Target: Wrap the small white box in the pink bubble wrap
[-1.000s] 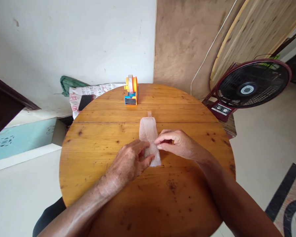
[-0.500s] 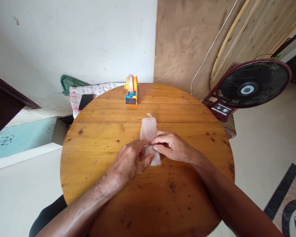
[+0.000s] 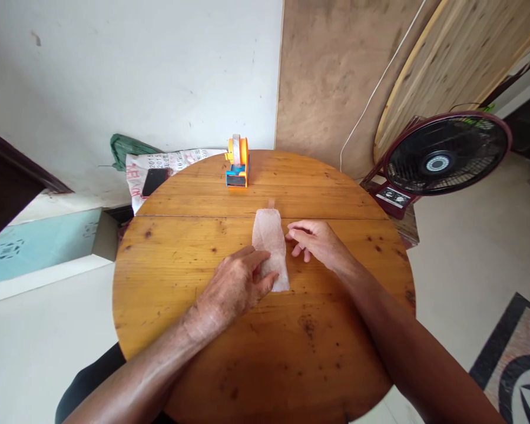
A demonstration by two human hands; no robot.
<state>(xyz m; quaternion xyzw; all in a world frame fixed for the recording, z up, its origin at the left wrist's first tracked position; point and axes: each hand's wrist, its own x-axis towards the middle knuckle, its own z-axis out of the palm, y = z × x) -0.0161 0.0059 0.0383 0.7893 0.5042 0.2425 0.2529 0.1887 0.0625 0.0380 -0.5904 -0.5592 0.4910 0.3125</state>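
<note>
A narrow, pale, translucent strip of thin material [image 3: 271,244] lies flat on the round wooden table [image 3: 335,330], long side pointing away from me. A small tab of tape [image 3: 271,203] sticks out past its far end. My left hand [image 3: 236,285] rests on the strip's near left part, fingers stretched flat and pressing it down. My right hand [image 3: 313,242] lies on the wood just right of the strip, fingers extended and loosely apart, fingertips at the strip's right edge and holding nothing.
An orange and blue tape dispenser [image 3: 237,162] stands at the table's far edge. A dark standing fan [image 3: 446,156] is to the right on the floor. A printed sack with a phone [image 3: 153,179] on it lies behind the table's left.
My right hand has let go of the strip's middle and moved right onto the bare wood, fingers opening. The strip now lies flatter. My left hand stays pressing it.
</note>
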